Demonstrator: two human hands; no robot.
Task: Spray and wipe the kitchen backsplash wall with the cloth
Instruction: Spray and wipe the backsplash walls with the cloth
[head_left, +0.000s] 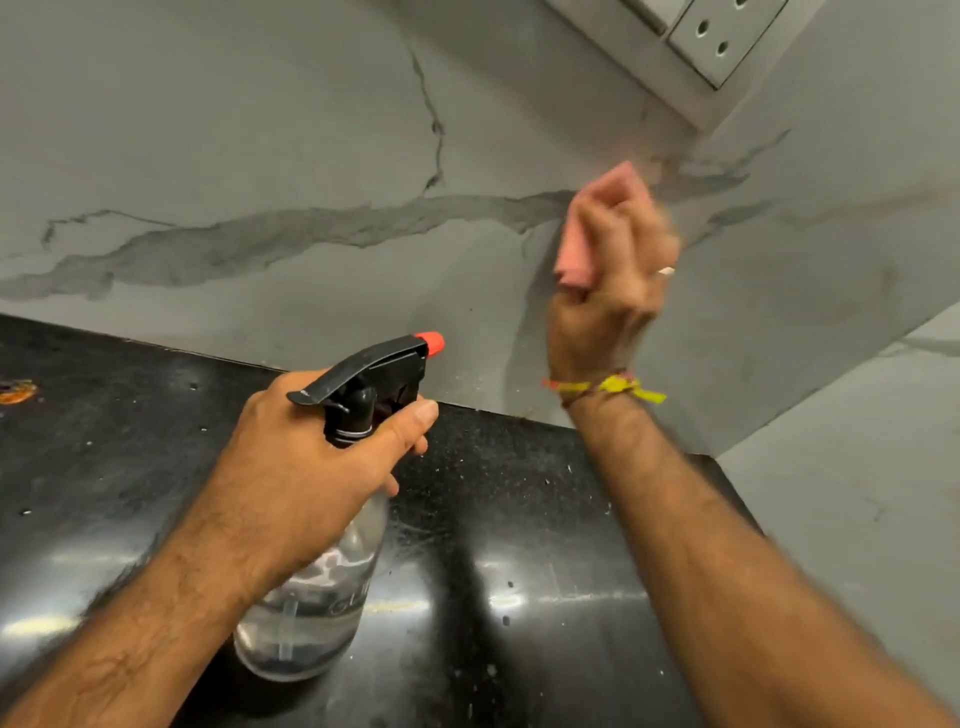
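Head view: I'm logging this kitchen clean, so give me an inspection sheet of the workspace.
Surface: black countertop, glossy, speckled.
Job's things: clear spray bottle, red nozzle toward the grey marbled backsplash; pink cloth at the wall.
Clutter: orange mark at the left edge.
Hands: left hand grips the bottle; right hand holds the cloth, blurred.
Cables: nothing seen.
Surroundings: wall socket, upper right.

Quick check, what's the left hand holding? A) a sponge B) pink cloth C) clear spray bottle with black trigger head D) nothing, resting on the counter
C: the left hand has its grip around the neck of the clear spray bottle, nozzle aimed at the backsplash wall, while the pink cloth is in the right hand.
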